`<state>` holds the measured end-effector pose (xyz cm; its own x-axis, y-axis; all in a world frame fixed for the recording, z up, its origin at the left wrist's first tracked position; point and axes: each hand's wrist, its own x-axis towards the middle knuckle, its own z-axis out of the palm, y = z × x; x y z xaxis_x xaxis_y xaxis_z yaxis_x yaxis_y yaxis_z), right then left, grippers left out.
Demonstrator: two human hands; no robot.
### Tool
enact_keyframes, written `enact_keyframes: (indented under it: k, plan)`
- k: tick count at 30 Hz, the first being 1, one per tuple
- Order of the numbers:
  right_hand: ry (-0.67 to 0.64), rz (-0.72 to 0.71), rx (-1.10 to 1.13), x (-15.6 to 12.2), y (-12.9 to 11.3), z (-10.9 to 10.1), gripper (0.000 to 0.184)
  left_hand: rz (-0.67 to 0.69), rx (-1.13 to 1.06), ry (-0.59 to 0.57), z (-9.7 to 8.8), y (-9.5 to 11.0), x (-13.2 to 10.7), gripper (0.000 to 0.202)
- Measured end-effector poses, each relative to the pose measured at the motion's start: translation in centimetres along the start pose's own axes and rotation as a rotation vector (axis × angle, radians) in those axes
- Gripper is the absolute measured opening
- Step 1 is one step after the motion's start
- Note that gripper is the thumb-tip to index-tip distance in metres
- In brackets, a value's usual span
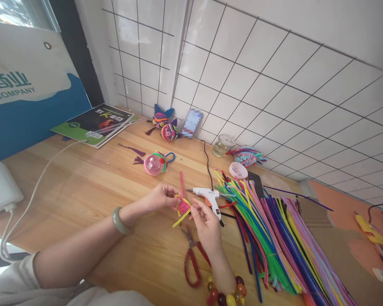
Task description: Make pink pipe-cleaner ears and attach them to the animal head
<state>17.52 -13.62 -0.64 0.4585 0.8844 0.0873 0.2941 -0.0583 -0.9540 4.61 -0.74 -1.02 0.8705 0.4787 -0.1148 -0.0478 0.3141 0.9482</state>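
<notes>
Both hands are together over the wooden table. My left hand (pixel 164 197) pinches the left side of a small piece of pink and yellow pipe cleaners (pixel 184 207). From the right, my right hand (pixel 207 222) grips that same piece, thumb and fingers closed at its edge. One yellow end sticks out below, and a pink pipe cleaner (pixel 182 183) rises just behind the fingers. A white glue gun (pixel 207 194) lies beyond my right hand, its nozzle toward the left. Red-handled scissors (pixel 190 255) rest below the hands, one handle partly behind my right wrist.
Bundles of coloured pipe cleaners (pixel 264 238) cover the right side. A pink round ornament (pixel 155 164), a small pink bowl (pixel 238 171), a glass jar (pixel 223 145) and a phone (pixel 192 123) stand farther back. A yellow glue gun (pixel 372 231) lies far right; a white cable (pixel 44 170) runs left.
</notes>
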Motion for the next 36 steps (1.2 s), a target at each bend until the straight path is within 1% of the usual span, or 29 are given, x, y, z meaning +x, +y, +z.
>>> enact_keyframes:
  k: [2,6,8,11,12,14,15,16,17,20,22,24,27,30,33,35,36]
  plan:
    - [0.018,-0.012,-0.005,0.0,-0.3,-0.1,0.03,0.005,-0.006,0.012,0.0,0.1,0.0,0.018]
    - [0.011,-0.015,-0.005,0.0,-0.5,0.1,0.03,0.004,-0.005,0.039,0.1,0.5,-0.1,0.019]
    - [0.051,-0.018,-0.019,0.1,-0.4,-0.1,0.032,0.001,0.0,0.065,0.2,0.7,-0.2,0.02]
    - [0.227,-0.028,-0.124,0.6,0.2,-1.4,0.034,0.002,0.005,0.11,0.1,0.9,-0.2,0.021]
    - [0.319,-0.045,-0.184,0.9,0.4,-2.1,0.034,0.005,0.002,0.128,0.1,1.0,-0.2,0.021]
    - [0.478,-0.122,-0.363,1.4,0.9,-3.5,0.031,0.012,-0.007,0.167,-0.1,0.9,-0.1,0.023]
    - [0.512,-0.132,-0.447,1.6,1.1,-4.2,0.031,0.014,-0.014,0.188,-0.2,0.9,-0.1,0.024]
    - [0.528,-0.11,-0.514,1.8,1.3,-4.7,0.033,0.016,-0.022,0.207,-0.4,0.8,0.0,0.025]
    - [0.51,-0.076,-0.57,1.9,1.6,-5.1,0.033,0.016,-0.029,0.22,-0.5,0.7,0.0,0.026]
    - [0.347,0.036,-0.696,2.0,2.4,-5.2,0.034,0.015,-0.041,0.244,-0.6,0.5,0.0,0.029]
    - [0.289,0.05,-0.755,2.0,2.9,-4.9,0.034,0.017,-0.042,0.253,-0.6,0.6,0.0,0.03]
    - [0.28,0.024,-0.767,1.9,3.2,-4.6,0.034,0.019,-0.046,0.263,-0.5,0.6,0.0,0.031]
    - [0.292,0.004,-0.691,1.9,3.0,-4.5,0.037,0.014,-0.051,0.27,-0.4,0.7,0.0,0.032]
    - [0.342,-0.005,-0.527,2.0,2.2,-4.6,0.039,0.034,-0.064,0.275,-0.4,0.7,0.1,0.033]
    - [0.439,0.007,-0.262,1.9,1.1,-4.5,0.042,0.067,-0.066,0.297,-0.5,0.6,0.2,0.034]
    - [0.444,0.036,-0.037,1.7,0.5,-4.4,0.041,0.089,-0.05,0.31,-0.6,0.4,0.3,0.034]
    - [0.417,0.048,0.073,1.6,0.2,-4.3,0.039,0.099,-0.037,0.314,-0.7,0.3,0.3,0.033]
